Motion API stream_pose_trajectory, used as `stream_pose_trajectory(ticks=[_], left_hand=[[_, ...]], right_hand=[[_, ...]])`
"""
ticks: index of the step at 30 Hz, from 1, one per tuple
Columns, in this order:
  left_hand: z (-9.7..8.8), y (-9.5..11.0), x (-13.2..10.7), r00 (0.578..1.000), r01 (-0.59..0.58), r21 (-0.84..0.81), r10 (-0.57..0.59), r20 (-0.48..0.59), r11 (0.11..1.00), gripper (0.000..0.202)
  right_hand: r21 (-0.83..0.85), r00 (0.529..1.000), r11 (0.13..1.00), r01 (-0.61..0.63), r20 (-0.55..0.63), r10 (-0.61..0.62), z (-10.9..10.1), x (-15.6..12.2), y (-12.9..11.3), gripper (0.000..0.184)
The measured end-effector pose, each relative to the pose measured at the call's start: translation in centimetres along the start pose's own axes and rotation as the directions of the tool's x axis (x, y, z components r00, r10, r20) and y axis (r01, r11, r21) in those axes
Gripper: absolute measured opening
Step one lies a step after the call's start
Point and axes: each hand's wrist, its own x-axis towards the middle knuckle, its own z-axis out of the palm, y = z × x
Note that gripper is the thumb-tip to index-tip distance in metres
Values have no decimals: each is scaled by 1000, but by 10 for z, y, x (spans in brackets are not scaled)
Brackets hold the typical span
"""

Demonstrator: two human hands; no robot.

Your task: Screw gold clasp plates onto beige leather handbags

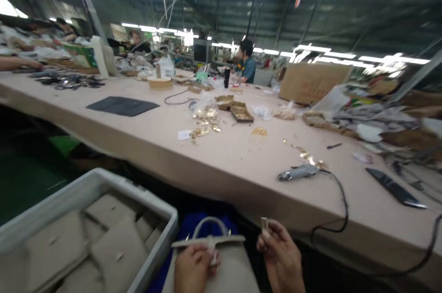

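Note:
A beige handbag [235, 267] with a top handle [211, 220] sits upright in front of me, over something blue. At its front, just under the top edge, my left hand [196, 265] has its fingers closed on the bag's small tab [213, 256]. To the right of the bag, my right hand [281, 254] is raised and pinches a small flat metal piece [264, 224] between thumb and fingers. The metal piece is apart from the bag. Motion blur hides its finer detail.
Beige bag parts fill a white bin [98, 175] at left. The table [221, 155] bears a corded electric screwdriver [299, 172], gold hardware [203, 132], a black sheet [122, 105], small boxes [241, 112] and a phone [395, 187]. A person [247, 63] sits across the table.

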Motion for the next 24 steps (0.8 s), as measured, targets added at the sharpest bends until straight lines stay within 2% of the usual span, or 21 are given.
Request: stream_pose_trajectory(ticks=[1, 2, 5, 8, 13, 18, 22, 24], left_hand=[[-5, -1, -4, 998, 32, -47, -30, 49, 998, 52], [-9, -2, -7, 998, 48, -70, -45, 48, 996, 52], [-15, -1, -7, 992, 118, -115, -113, 51, 986, 40], [-19, 1, -4, 979, 194, -134, -184, 87, 972, 28], [-26, -2, 0, 971, 220, -130, -205, 122, 967, 24], [-30, -4, 5, 962, 225, -90, -207, 176, 970, 26], [-33, -1, 4, 956, 223, -80, -201, 215, 972, 29], [-33, 1, 3, 950, 207, -74, -183, 255, 975, 28]], right_hand=[[-8, 998, 998, -58, 35, 59, 11, -11, 6, 51], [-27, 990, 993, -115, 75, 116, 20, -19, 11, 58], [-120, 950, 970, -212, 207, 233, 35, -28, 27, 49], [-245, 938, 951, -190, 241, 250, 40, -30, 47, 40], [-469, 905, 866, -173, 271, 327, 37, -24, 70, 42], [-579, 865, 805, -130, 331, 378, 30, -19, 75, 41], [-605, 858, 792, -84, 360, 366, 32, -20, 73, 39], [-616, 862, 782, -98, 340, 376, 35, -21, 71, 41]])
